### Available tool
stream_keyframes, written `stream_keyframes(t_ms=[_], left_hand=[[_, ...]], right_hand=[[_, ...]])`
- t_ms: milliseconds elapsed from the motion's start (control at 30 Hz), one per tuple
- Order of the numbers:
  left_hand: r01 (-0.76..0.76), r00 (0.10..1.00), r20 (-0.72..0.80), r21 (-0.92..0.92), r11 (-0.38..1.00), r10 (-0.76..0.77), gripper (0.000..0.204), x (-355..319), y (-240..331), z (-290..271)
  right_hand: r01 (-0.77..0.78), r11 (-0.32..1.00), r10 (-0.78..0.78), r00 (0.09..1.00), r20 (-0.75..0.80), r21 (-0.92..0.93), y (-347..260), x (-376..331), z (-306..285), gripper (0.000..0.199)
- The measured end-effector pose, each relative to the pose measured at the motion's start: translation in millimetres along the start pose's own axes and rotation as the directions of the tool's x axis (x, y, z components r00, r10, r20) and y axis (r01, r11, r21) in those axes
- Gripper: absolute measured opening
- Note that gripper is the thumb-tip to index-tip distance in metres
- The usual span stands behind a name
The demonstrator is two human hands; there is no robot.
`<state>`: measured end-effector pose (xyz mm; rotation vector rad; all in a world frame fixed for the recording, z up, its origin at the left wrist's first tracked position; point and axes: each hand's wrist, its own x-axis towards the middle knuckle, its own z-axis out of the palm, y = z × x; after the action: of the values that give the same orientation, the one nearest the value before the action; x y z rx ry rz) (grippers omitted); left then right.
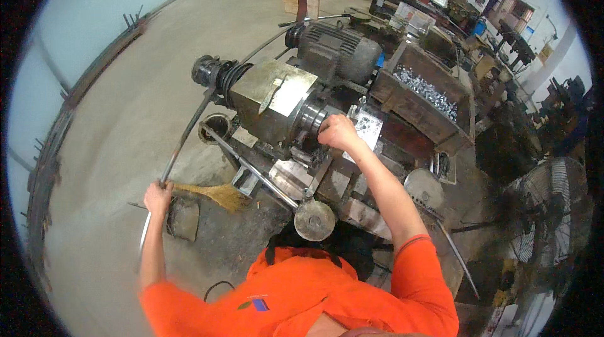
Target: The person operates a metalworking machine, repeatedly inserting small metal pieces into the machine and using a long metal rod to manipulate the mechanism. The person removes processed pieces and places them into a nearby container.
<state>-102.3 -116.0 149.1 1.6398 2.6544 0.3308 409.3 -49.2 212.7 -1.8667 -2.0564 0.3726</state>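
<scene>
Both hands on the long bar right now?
No, only the left hand grips the long bar; the right hand is up at the round metal chuck.

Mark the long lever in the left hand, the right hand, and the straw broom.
Long lever [183,139]: head view, bar above the left hand [158,197].
Right hand [339,132]: head view, back of the hand.
Straw broom [227,197]: head view, bristles.
</scene>
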Motion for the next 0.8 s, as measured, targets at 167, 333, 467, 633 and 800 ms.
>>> stream_keyframes(t_ms=[167, 333, 467, 633, 800], left_hand=[[-0.02, 0.999, 0.048, -0.019, 1.0, 0.021, 0.04, -64, 39, -18], [-0.049, 0.997, 0.059, -0.1, 0.994, 0.055, 0.039, -68, 44, -18], [-0.363, 0.931, 0.048, 0.005, 0.932, 0.363, 0.029, -47, 47, -31], [-0.448, 0.793, -0.132, -0.789, 0.422, 0.595, 0.025, -69, 168, -66], [-0.396, 0.513, -0.07, -0.904, 0.164, 0.855, 0.033, -139, 282, -78]], right_hand=[[0.004, 1.0, -0.003, 1.0, 0.007, -0.015, -11, -3, -6, 0.024], [-0.015, 0.996, 0.009, 0.998, -0.063, -0.09, -2, -1, 0, 0.021], [0.108, 0.982, -0.138, 0.971, -0.196, -0.155, -19, -26, -28, 0.019], [0.411, 0.904, -0.329, 0.845, -0.422, 0.118, -31, -92, -35, 0.024], [0.527, 0.842, -0.433, 0.787, -0.439, 0.116, -53, -143, -31, 0.025]])
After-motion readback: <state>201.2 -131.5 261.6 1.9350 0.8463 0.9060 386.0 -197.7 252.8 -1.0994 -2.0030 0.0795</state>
